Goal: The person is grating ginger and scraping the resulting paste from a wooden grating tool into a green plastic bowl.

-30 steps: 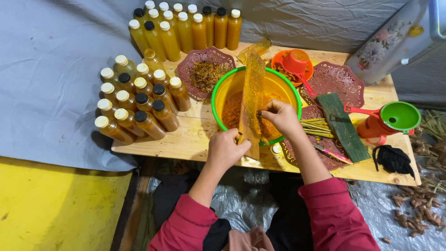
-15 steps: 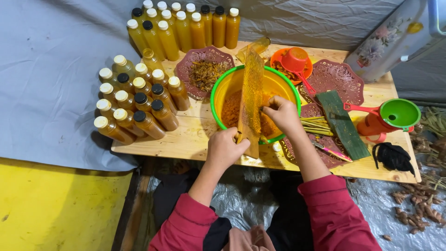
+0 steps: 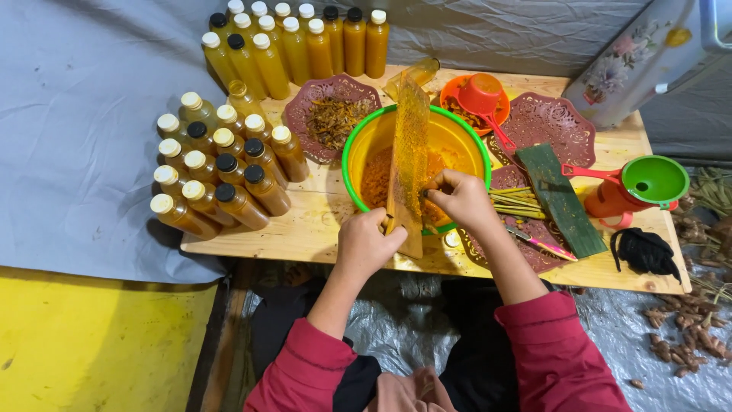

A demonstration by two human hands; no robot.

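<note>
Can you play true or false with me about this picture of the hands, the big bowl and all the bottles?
1. The left hand holds the bottom end of the grater board. True.
2. The bowl is blue. False: it is green outside and yellow inside, with orange pulp in it.
3. The right hand is pressed against the grater over the bowl. True.
4. The bottles hold clear water. False: they are filled with yellow-orange liquid and have white or black caps.
5. The green funnel is sitting inside the bowl. False: it is off to the right, on top of an orange jug.
</note>
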